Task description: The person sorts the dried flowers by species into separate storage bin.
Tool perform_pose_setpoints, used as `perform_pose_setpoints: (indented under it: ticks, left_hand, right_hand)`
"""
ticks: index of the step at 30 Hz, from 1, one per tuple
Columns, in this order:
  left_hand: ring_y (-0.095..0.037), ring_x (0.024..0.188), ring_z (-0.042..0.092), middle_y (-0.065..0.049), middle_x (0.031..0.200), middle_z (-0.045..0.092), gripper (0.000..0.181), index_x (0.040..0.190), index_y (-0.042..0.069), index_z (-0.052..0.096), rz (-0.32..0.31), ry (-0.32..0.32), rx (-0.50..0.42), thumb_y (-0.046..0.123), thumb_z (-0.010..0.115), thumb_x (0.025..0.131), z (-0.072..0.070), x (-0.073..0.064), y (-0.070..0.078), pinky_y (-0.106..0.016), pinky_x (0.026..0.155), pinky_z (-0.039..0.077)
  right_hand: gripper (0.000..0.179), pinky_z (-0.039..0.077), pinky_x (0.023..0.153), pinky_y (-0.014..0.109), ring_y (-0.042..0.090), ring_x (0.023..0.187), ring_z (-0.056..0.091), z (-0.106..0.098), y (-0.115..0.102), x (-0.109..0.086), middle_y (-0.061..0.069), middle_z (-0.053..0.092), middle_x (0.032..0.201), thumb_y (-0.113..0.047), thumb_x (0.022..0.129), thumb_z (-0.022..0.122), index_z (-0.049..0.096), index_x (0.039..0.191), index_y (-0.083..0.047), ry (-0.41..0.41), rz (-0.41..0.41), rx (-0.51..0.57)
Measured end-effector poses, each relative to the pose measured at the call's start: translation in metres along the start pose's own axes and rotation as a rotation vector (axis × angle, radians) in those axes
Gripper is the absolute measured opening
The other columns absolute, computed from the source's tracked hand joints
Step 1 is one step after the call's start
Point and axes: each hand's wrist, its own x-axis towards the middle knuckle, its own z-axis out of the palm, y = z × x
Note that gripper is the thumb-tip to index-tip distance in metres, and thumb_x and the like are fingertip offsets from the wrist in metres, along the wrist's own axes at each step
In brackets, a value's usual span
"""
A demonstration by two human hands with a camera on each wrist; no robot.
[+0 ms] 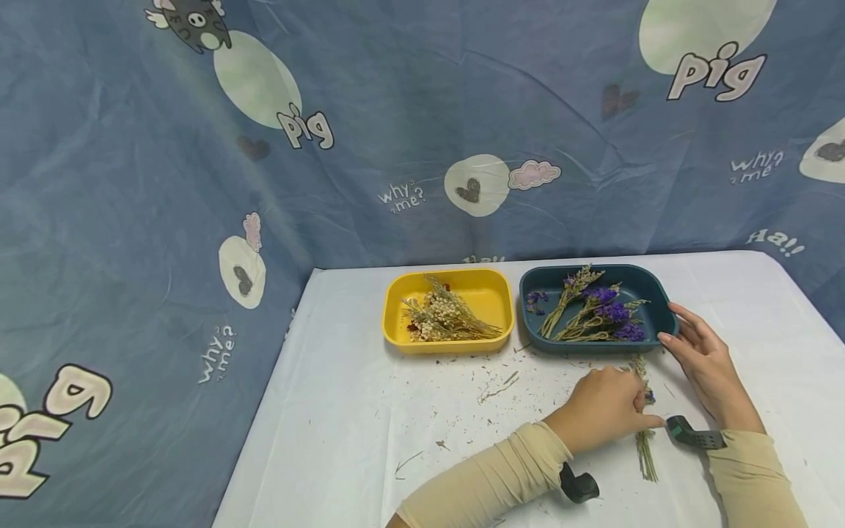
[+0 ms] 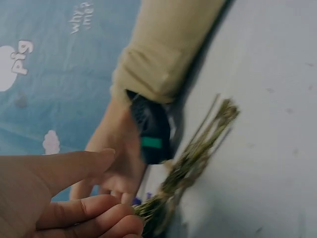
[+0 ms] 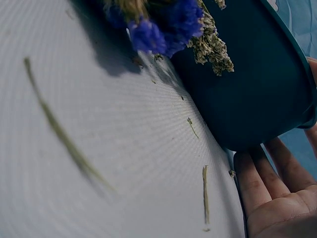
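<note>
My left hand (image 1: 604, 407) is over a tied bundle of dried flowers (image 1: 645, 455) on the right side of the table. In the left wrist view, the thumb stands apart from the fingers, and the fingertips overlap the bundle's stems (image 2: 181, 171) near the twine. Purple blossoms (image 3: 158, 32) of a bundle appear near the blue tray in the right wrist view. My right hand (image 1: 706, 363) touches the right end of the dark blue tray (image 1: 660, 308), its fingers stretched out against the corner. Inside this tray lie several bundles with purple blossoms (image 1: 614, 312).
A yellow tray (image 1: 392, 326) with pale dried flowers (image 1: 452, 315) stands left of the blue one. Stem scraps (image 1: 498, 389) and crumbs litter the white tablecloth (image 1: 343, 418). A blue patterned curtain (image 1: 396, 110) hangs behind and at the left.
</note>
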Motion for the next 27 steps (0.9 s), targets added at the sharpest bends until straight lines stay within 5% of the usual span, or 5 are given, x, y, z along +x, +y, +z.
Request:
perform_pose_setpoints:
  ticks: [7,15,27]
  left_hand:
    - [0.004,0.045,0.037,0.019,0.054,0.051,0.043,0.065,0.031,0.060,0.002,0.015,0.152,0.068,0.077,0.081,0.018,-0.001,0.009,-0.016,0.038,0.032]
    - [0.003,0.049,0.040,0.019,0.054,0.049,0.047,0.056,0.031,0.054,0.010,-0.010,0.196,0.061,0.080,0.081,0.027,-0.002,0.007,-0.018,0.041,0.031]
    - [0.000,0.047,0.036,0.014,0.046,0.041,0.056,0.051,0.024,0.046,-0.041,-0.024,0.088,0.049,0.084,0.083,0.020,-0.008,-0.005,-0.017,0.040,0.032]
  right_hand:
    - [0.065,0.052,0.098,0.009,-0.004,0.123,0.061,0.000,0.000,0.000,-0.009,0.053,0.138,0.009,0.101,0.055,0.037,0.160,-0.012,0.014,-0.001,0.022]
    - [0.065,0.051,0.099,0.008,-0.005,0.124,0.060,0.000,0.001,0.001,-0.010,0.053,0.139,0.007,0.102,0.055,0.036,0.160,-0.012,0.013,-0.001,-0.004]
    - [0.066,0.050,0.099,0.007,-0.005,0.125,0.059,0.000,0.000,0.001,-0.010,0.052,0.139,0.007,0.102,0.055,0.034,0.161,-0.012,0.012,0.003,-0.007]
